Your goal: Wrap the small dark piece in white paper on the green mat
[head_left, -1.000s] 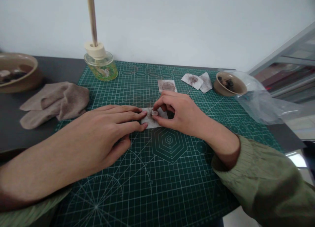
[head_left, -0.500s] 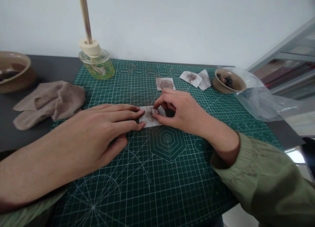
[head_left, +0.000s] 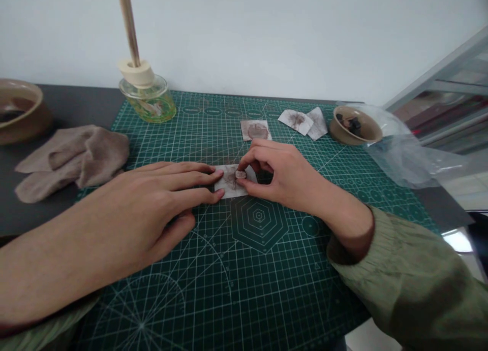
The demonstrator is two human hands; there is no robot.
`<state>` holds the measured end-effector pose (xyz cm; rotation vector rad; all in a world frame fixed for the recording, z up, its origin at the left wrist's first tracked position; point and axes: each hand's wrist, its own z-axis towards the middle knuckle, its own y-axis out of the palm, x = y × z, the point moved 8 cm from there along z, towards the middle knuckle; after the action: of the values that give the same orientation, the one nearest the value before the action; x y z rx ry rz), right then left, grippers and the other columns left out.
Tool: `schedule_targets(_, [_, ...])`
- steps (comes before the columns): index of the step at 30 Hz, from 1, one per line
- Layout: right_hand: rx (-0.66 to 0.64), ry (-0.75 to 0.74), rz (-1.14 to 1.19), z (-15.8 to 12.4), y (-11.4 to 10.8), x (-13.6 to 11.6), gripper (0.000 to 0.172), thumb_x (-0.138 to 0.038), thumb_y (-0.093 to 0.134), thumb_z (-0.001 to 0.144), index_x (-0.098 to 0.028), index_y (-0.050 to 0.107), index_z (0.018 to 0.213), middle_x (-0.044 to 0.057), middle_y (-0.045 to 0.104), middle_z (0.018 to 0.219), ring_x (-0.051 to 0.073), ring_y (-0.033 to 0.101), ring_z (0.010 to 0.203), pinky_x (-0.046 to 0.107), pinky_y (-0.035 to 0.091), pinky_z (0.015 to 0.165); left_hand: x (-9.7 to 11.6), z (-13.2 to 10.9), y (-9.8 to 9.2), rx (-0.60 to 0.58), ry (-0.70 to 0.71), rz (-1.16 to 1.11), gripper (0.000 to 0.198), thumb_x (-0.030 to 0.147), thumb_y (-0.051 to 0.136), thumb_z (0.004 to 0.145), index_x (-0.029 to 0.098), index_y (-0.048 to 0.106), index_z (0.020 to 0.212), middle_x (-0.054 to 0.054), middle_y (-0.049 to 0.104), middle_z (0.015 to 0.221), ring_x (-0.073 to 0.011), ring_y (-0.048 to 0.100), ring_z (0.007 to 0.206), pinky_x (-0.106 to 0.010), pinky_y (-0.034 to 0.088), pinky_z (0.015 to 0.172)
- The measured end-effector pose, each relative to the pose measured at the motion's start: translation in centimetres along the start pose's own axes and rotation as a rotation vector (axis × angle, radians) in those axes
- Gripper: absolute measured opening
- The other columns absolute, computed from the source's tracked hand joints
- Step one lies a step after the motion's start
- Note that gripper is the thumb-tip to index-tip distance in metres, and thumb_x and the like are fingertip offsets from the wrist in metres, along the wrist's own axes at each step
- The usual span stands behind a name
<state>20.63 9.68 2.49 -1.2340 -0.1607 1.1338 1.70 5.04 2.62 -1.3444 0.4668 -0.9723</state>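
A small white sheet with dark smudges lies on the green cutting mat. The fingertips of my left hand rest on the sheet's left edge, with the fingers stretched out flat. Over the sheet's right part, my right hand pinches a small pale, roundish piece between thumb and index finger. The piece is against the sheet or just above it; which one I cannot tell.
Stained sheets lie behind my right hand. A bowl of dark pieces and clear plastic are at the right. A brown cloth, a reed diffuser and another bowl stand at the left.
Both hands hold nearly the same places. The pale piece between my right fingertips has turned or shifted slightly, and the view has moved a little.
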Motion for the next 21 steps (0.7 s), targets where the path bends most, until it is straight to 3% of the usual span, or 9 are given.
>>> schedule_targets(6, [-0.022, -0.027, 0.068, 0.8, 1.2, -0.9, 0.007, -0.02, 0.077, 0.103, -0.013, 0.078, 0.104, 0.005, 0.074, 0.1, 0.018, 0.066, 0.083, 0.032, 0.048, 0.076, -0.1, -0.1, -0.1, -0.003, 0.008, 0.019, 0.045, 0.031, 0.052, 0.107, 0.034, 0.086, 0.138, -0.006, 0.079, 0.16, -0.0399, 0.079, 0.143, -0.065, 0.065, 0.124])
schedule_targets(15, [0.005, 0.005, -0.009, -0.2, -0.3, 0.1, 0.01, -0.023, 0.081, 0.101, -0.014, 0.08, 0.104, 0.002, 0.069, 0.09, 0.016, 0.058, 0.074, 0.03, 0.044, 0.07, -0.2, 0.0, -0.1, -0.013, -0.034, -0.04, 0.045, 0.03, 0.054, 0.105, 0.038, 0.086, 0.136, 0.001, 0.078, 0.162, -0.0367, 0.077, 0.147, -0.061, 0.059, 0.132])
schedule_targets(21, [-0.029, -0.006, 0.054, 0.7, 1.1, -0.8, 0.006, -0.022, 0.078, 0.101, -0.016, 0.077, 0.103, 0.005, 0.074, 0.099, 0.019, 0.064, 0.082, 0.033, 0.047, 0.075, -0.6, -0.4, 0.2, -0.016, -0.029, -0.043, 0.046, 0.033, 0.055, 0.105, 0.041, 0.084, 0.14, 0.001, 0.076, 0.165, -0.0381, 0.076, 0.148, -0.064, 0.059, 0.132])
